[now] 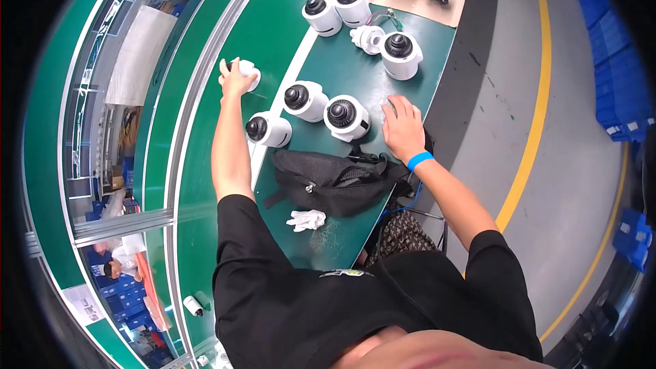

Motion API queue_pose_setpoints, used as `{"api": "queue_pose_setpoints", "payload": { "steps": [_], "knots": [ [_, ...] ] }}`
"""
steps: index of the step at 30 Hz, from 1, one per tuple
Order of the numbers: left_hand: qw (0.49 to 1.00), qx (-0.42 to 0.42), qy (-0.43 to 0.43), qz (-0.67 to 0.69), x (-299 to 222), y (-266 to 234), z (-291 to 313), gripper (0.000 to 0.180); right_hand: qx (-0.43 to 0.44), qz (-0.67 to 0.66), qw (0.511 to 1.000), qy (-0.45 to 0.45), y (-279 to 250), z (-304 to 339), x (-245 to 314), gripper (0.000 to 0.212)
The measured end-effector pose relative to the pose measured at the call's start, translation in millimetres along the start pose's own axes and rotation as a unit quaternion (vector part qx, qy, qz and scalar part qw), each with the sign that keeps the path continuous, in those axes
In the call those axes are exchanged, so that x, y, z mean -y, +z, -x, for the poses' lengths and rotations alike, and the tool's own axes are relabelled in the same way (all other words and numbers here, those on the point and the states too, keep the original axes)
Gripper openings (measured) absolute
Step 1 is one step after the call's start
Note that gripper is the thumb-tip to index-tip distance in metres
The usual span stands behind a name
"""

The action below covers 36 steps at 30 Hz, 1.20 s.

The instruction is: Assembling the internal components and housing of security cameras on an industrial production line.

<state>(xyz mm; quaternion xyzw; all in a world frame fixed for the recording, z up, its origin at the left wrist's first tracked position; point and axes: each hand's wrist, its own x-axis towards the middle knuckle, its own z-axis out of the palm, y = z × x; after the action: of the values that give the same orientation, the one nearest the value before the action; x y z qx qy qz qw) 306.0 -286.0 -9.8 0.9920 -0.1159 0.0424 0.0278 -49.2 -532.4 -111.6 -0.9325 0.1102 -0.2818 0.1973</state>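
My left hand (236, 82) is stretched out over the green conveyor belt, its fingers round a white cylindrical unit (251, 76) that they partly hide. My right hand (404, 128), with a blue wristband, lies palm down at the right edge of the dark green table (345, 61), fingers spread and nothing visibly gripped. Between the hands sit white cylindrical units with black ribbed tops: one upright (346, 117) beside my right hand, another (305, 101) left of it. A third (268, 130) is tipped over the table's left edge strip.
A black bag (328, 181) and a crumpled white glove (306, 220) lie nearer me. Several similar units stand farther off, including one (401, 56) beside a white open part (369, 39). Another unit (193, 305) lies on the belt. A yellow line (543, 82) marks the floor.
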Motion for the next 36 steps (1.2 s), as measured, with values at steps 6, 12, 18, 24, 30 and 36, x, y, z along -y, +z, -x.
{"api": "queue_pose_setpoints", "payload": {
  "steps": [6, 12, 18, 24, 30, 36],
  "knots": [
    [0.996, -0.073, -0.033, 0.036, 31.6, 0.4, 20.0, 0.077, -0.020, 0.020, 1.000, 0.003, -1.1, 4.4, -6.2, 0.034],
    [0.951, -0.251, -0.109, 0.143, 85.5, -54.9, 106.1, 0.075, -0.010, 0.013, 1.000, 0.017, 2.5, 0.8, -4.9, 0.033],
    [0.644, -0.126, -0.077, 0.751, 142.7, -117.8, 334.1, 0.076, -0.133, -0.278, 0.950, -0.052, -38.7, -1.8, -4.8, 0.036],
    [0.542, -0.195, -0.219, 0.787, 33.7, -92.8, 598.6, 0.093, -0.114, -0.088, 0.980, -0.138, -68.9, -180.7, 51.0, 0.035],
    [0.428, -0.280, -0.324, 0.796, -92.9, -11.2, 647.8, 0.079, 0.384, 0.232, 0.885, -0.122, 49.6, -285.6, -15.7, 0.044],
    [0.685, -0.230, -0.298, 0.624, -94.2, -26.1, 624.9, 0.085, 0.469, 0.326, 0.820, -0.050, 51.8, -253.6, 10.0, 0.066]
  ]
}}
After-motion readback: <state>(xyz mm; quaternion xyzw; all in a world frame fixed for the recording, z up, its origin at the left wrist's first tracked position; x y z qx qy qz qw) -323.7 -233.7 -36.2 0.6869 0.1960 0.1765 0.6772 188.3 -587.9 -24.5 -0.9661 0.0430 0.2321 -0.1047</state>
